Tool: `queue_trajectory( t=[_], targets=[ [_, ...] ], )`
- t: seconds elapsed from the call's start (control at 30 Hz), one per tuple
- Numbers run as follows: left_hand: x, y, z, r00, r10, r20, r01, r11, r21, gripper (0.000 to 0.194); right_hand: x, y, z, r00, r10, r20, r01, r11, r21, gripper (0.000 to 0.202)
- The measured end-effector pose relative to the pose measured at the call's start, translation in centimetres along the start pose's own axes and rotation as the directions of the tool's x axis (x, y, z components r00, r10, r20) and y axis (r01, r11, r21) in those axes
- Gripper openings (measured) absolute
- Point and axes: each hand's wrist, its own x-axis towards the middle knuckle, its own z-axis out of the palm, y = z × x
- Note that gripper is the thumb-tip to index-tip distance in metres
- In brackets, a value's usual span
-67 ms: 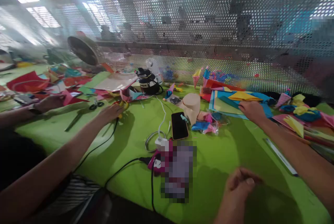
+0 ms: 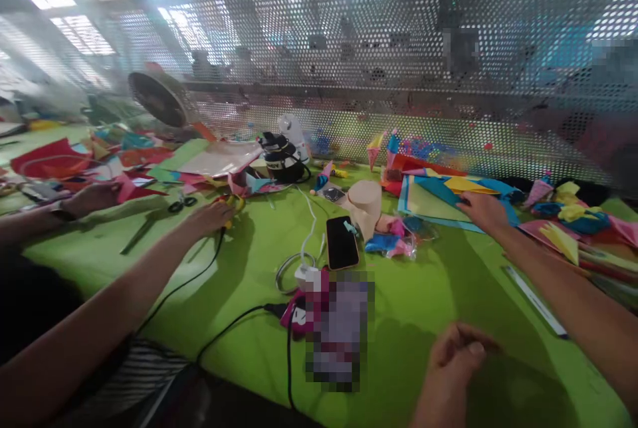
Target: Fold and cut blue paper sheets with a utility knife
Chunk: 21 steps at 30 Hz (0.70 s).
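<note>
My right hand (image 2: 483, 210) reaches in from the right edge. Its fingers are pinched at the edge of a dark blue sheet of paper (image 2: 438, 193), right beside a folded yellow paper (image 2: 471, 186). Beneath lie pale green and light blue sheets (image 2: 416, 205). Low in the view, my left hand (image 2: 456, 358) hovers over the green table cover (image 2: 403, 308), half curled, with its thumb apart and nothing visible in it.
At the left, another person's two arms rest among coloured papers, scissors (image 2: 182, 202) and a cable. Mid-table lie a black phone (image 2: 342, 243), a beige paper hat shape (image 2: 365, 202), a plastic bag of balloons (image 2: 393, 242) and a magenta power strip (image 2: 299, 321). A ruler (image 2: 535, 302) lies under my right forearm.
The blue sheet at my right fingertips has shifted slightly, and the yellow paper sits a little differently. The view has moved very slightly. My left hand looks unchanged.
</note>
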Motion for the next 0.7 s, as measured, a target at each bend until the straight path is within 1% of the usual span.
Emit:
queue_trajectory(
  t=[0.07,0.13,0.27,0.4,0.5,0.6,0.63,0.7],
  targets=[
    [0.0,-0.1,0.0,1.0,0.019,-0.009,-0.02,1.0,-0.007,0.027,0.3,0.6,-0.6,0.999,0.054,0.0,-0.054,0.998,0.022,0.029],
    [0.1,-0.2,0.0,0.999,0.038,-0.009,-0.038,0.999,-0.016,0.028,0.4,1.1,-1.1,0.997,0.075,0.017,-0.076,0.996,0.05,0.034],
    [0.3,-0.5,-0.1,0.998,0.06,0.008,-0.06,0.998,-0.033,0.031,0.6,1.8,-1.9,0.996,0.055,0.067,-0.062,0.992,0.111,0.03],
    [0.5,-0.7,-0.4,0.998,0.056,0.01,-0.056,0.998,-0.039,0.03,1.1,2.1,-1.9,0.994,0.066,0.082,-0.076,0.989,0.124,0.028],
    [0.7,-0.9,-0.5,0.999,0.042,0.002,-0.041,0.998,-0.046,0.032,1.4,2.2,-1.6,0.994,0.084,0.068,-0.093,0.986,0.141,0.033],
    [0.9,-1.2,-0.5,0.999,0.033,-0.008,-0.034,0.997,-0.066,0.034,1.4,2.2,-1.3,0.997,0.067,0.039,-0.074,0.977,0.2,0.038],
    [1.0,-1.2,-0.5,0.999,0.034,-0.006,-0.034,0.997,-0.076,0.034,1.4,2.2,-1.2,0.998,0.056,0.021,-0.06,0.972,0.227,0.038],
    [1.1,-1.3,-0.5,0.999,0.041,0.01,-0.04,0.995,-0.092,0.034,1.2,2.3,-1.0,0.997,0.048,-0.061,-0.029,0.957,0.288,0.035]
  ],
)
